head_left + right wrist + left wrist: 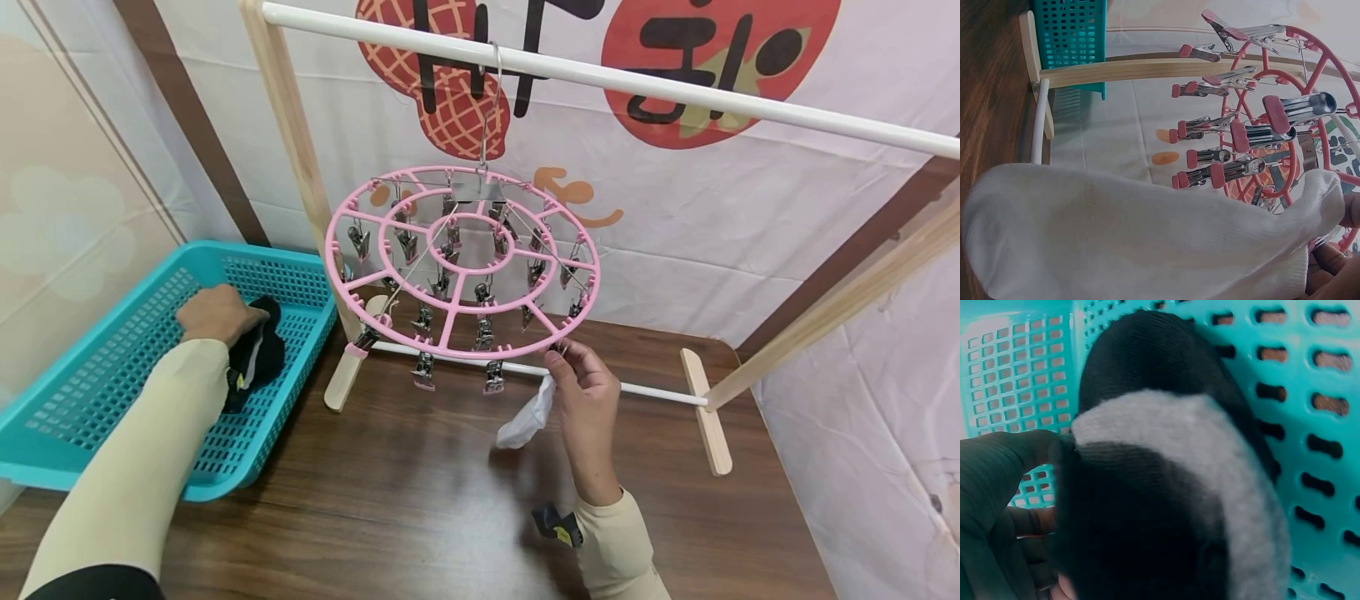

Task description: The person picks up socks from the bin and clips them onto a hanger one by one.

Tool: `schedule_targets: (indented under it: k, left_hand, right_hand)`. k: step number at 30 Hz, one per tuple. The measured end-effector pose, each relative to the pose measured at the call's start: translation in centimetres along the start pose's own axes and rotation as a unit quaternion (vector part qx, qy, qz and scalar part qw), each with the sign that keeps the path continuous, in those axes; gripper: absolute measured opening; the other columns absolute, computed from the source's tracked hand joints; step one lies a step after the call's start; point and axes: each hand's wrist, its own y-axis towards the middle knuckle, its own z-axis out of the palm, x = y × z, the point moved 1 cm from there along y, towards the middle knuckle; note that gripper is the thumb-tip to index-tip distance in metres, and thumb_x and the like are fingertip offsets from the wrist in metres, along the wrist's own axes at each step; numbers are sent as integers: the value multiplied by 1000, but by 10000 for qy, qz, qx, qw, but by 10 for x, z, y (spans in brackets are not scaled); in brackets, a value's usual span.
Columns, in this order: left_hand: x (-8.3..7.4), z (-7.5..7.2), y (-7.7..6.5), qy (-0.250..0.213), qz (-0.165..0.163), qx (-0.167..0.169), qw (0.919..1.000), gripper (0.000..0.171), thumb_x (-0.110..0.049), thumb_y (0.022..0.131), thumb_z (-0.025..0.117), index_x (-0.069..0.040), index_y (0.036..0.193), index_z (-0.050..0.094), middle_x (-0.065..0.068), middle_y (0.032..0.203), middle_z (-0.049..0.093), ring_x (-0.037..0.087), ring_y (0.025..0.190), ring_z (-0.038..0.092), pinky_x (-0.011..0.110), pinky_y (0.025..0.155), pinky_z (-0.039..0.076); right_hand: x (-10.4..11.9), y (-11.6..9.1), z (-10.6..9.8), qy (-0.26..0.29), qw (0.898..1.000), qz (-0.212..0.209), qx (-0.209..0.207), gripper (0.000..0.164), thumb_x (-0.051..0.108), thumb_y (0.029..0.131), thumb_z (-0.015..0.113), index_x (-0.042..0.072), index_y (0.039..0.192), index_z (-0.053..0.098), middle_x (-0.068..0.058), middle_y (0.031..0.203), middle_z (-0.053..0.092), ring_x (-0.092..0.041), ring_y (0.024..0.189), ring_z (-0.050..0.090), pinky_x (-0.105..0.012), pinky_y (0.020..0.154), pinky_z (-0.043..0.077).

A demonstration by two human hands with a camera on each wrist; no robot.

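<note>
In the head view my left hand [217, 315] is down in the turquoise basket [281, 408], gripping a black sock [266, 350]. The left wrist view shows the thumb and fingers at one edge of this black sock, which has a light grey band [1160, 419]. My right hand [588, 387] is raised at the near right rim of a round pink clip hanger [450, 329]. Its fingers pinch the top of a white sock [1135, 231], close by a metal clip. From there the white sock [528, 417] hangs down over the tabletop.
The hanger hooks over a white rail [675, 83] between wooden posts [288, 125]. Several metal clips [423, 371] with pink tips dangle from its rings. Wooden feet [705, 408] and a lower white bar [652, 392] stand on the brown table [360, 525]. A printed cloth [675, 250] hangs behind.
</note>
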Motion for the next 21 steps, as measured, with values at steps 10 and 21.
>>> schedule_targets:
  k: [10,21]
  left_hand:
    - [-3,-1,4,277,123,9,9995,42,-33,91,55,-10,58,42,5,52,40,23,48,43,38,48,37]
    - [-2,-14,-5,-94,534,-313,9980,34,-19,88,53,-9,59,39,7,53,38,27,49,44,40,46,36]
  right_hand:
    - [2,0,2,199,9996,-75,-169,22,5,90,66,-8,108,65,-13,98,66,-17,89,61,-25,78,50]
    - [12,-4,5,-293,9978,-229,-548,23,1,89,66,-8,111,65,-20,103,66,-16,91,59,-21,74,48]
